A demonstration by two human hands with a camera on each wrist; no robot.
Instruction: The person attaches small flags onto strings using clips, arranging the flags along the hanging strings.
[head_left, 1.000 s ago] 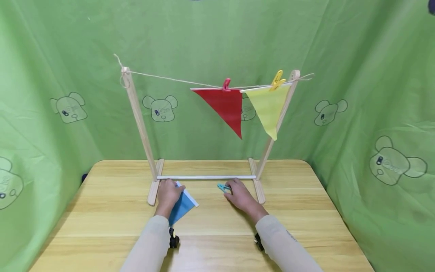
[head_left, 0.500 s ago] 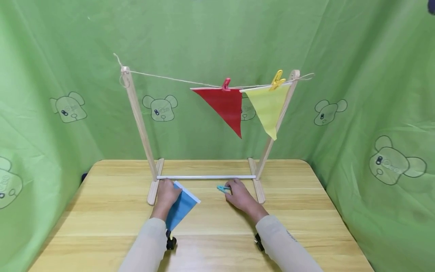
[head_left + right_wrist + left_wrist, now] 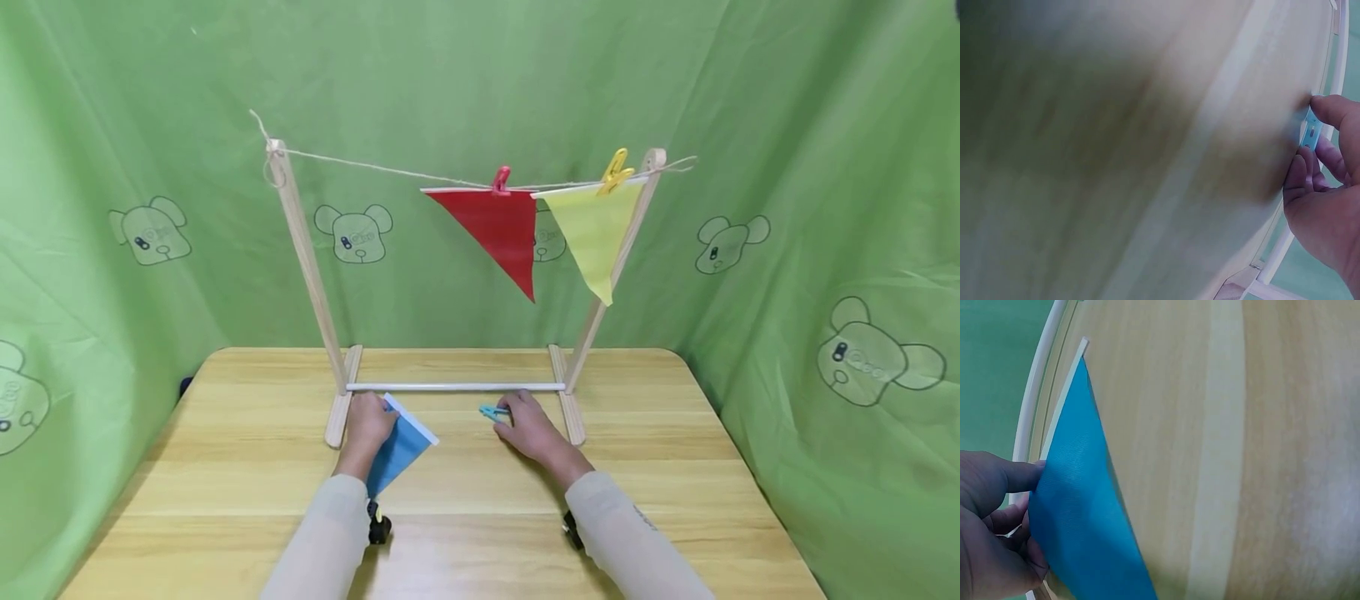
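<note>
My left hand (image 3: 367, 427) pinches a blue triangular flag (image 3: 401, 450) by its white-banded edge, close to the foot of the left post. In the left wrist view the thumb lies on the blue flag (image 3: 1079, 500), with the other fingers curled behind it. Across the table, my right hand (image 3: 531, 429) holds a light blue clothespin (image 3: 491, 412) between thumb and fingers, just in front of the white crossbar. The right wrist view shows the clothespin (image 3: 1311, 131) between the thumb and fingertips, partly covered by the hand.
A wooden frame with a left post (image 3: 306, 258) and a white crossbar (image 3: 453, 387) stands on the table (image 3: 465, 500). On its string (image 3: 375, 171) hang a red flag (image 3: 504, 229) under a red clothespin (image 3: 501, 180) and a yellow flag (image 3: 588, 229) under a yellow clothespin (image 3: 615, 172).
My left hand first shifts slightly left and turns the blue flag to show more of its face, then stays nearly still. The right hand keeps its hold on the clothespin.
</note>
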